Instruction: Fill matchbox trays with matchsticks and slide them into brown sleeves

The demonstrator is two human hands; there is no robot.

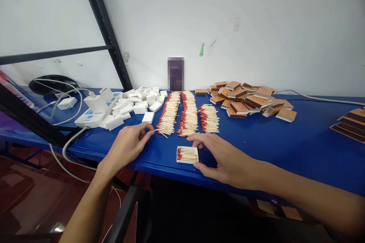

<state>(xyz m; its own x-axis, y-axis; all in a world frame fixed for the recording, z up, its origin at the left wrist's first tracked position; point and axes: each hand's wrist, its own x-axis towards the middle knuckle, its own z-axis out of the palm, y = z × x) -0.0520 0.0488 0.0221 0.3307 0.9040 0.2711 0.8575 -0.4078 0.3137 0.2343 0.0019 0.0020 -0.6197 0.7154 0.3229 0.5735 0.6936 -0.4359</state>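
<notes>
My left hand (132, 140) is closed in a pinch at the near end of the leftmost row of matches (169, 114), with a matchstick (156, 129) showing at its fingertips. A small white matchbox tray (187, 161) lies near the table's front edge, partly filled with red-headed matches (188, 154). Around the tray's right end curls my right hand (219, 155), thumb at the near corner and fingers at the far side. A middle row of matches (189, 115) and a shorter right row (210, 118) lie beyond the tray.
White trays (139, 100) are heaped at the back left, beside a power strip (97, 112) with cables. Brown matchbox sleeves (248, 98) are piled at the back right, with another stack (352, 123) at the far right. A black metal frame (105, 19) stands left on the blue table (285, 148).
</notes>
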